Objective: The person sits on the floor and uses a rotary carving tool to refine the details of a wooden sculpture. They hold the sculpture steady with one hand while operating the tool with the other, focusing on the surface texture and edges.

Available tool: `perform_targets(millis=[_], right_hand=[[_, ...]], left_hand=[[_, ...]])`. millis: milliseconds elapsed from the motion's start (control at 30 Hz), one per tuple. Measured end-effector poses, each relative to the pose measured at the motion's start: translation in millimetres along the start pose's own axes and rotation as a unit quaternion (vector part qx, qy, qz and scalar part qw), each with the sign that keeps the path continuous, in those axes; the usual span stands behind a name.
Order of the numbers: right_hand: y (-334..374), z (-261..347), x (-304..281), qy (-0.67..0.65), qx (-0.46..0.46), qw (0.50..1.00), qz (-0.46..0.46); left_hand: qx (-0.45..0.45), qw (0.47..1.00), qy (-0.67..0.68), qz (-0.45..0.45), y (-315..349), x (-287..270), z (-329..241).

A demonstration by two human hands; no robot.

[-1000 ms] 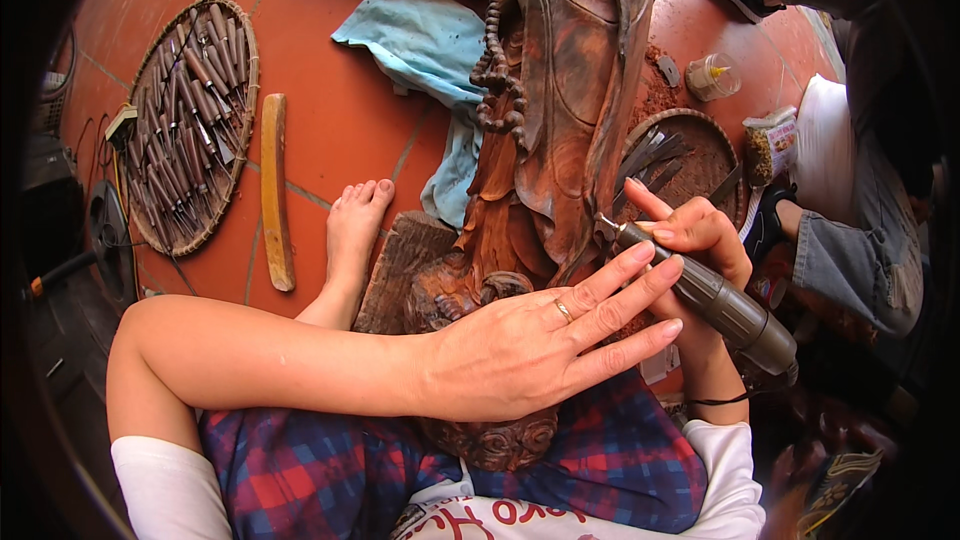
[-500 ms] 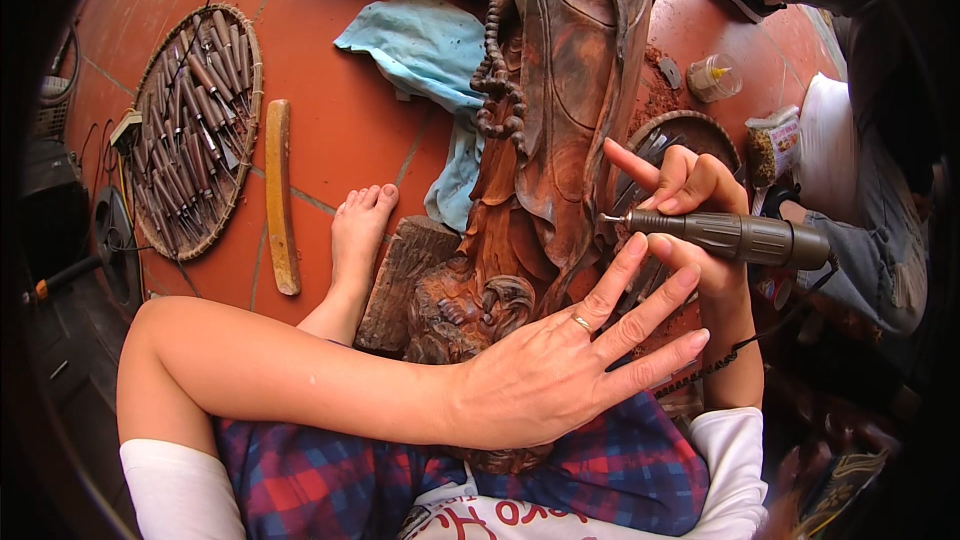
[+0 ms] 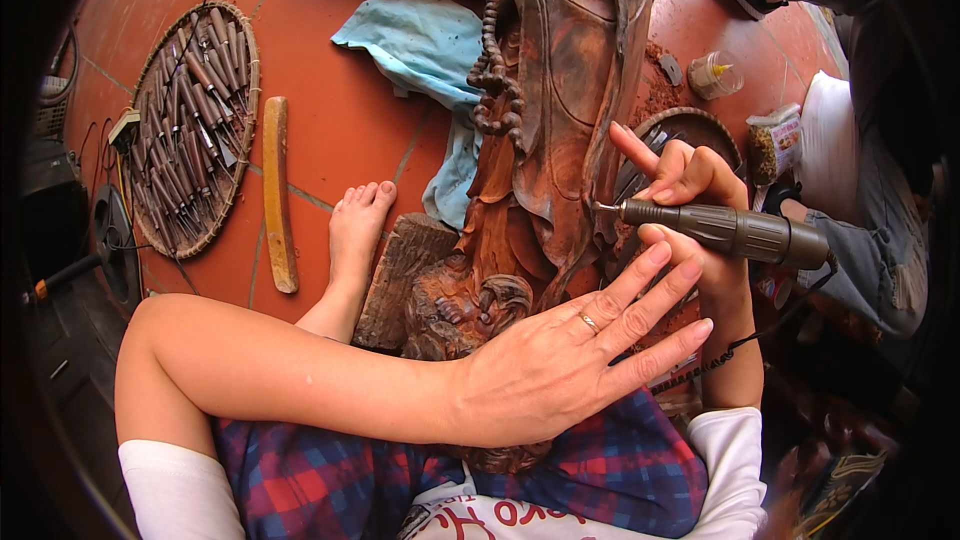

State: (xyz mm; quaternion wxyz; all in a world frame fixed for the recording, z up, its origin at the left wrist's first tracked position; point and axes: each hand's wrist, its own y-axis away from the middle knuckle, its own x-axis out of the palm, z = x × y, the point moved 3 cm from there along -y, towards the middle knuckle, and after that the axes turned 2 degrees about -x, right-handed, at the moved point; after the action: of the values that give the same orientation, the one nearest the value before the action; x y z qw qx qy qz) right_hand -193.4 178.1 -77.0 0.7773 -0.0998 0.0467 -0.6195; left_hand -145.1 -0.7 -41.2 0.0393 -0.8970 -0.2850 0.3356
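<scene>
A large reddish-brown carved wooden statue (image 3: 570, 110) lies lengthwise on the tiled floor and across my lap, with a carved bead string along its left side. My left hand (image 3: 580, 350), a ring on one finger, lies flat with fingers spread on the statue's lower carved part. My right hand (image 3: 700, 200) grips a brown handheld rotary carving tool (image 3: 730, 230). The tool lies almost level, its thin bit touching the statue's right edge. A cord runs off the tool's rear to the right.
A round woven tray (image 3: 195, 130) with several chisels lies at the left, a wooden stick (image 3: 278, 190) beside it. A light blue cloth (image 3: 430, 50) lies by the statue. My bare foot (image 3: 358, 230) rests near a wood block (image 3: 405, 275). Another person's leg (image 3: 870, 230) is at right, with a small jar (image 3: 716, 73) nearby.
My right hand has swung the rotary tool from pointing down-right to nearly level and raised it against the statue's right edge. My left hand has slid slightly lower on the carving.
</scene>
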Motion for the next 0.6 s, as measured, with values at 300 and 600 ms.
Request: perform_targets(millis=[300,600], right_hand=[[0.3,2.5,11.3,0.033,0.008,0.999,-0.033],[2.9,1.5,7.2,0.016,0.015,1.000,-0.021]], left_hand=[[-0.011,0.999,-0.019,-0.026,0.9,-3.4,1.7],[-0.005,0.999,-0.016,-0.035,-0.3,-3.0,2.6]])
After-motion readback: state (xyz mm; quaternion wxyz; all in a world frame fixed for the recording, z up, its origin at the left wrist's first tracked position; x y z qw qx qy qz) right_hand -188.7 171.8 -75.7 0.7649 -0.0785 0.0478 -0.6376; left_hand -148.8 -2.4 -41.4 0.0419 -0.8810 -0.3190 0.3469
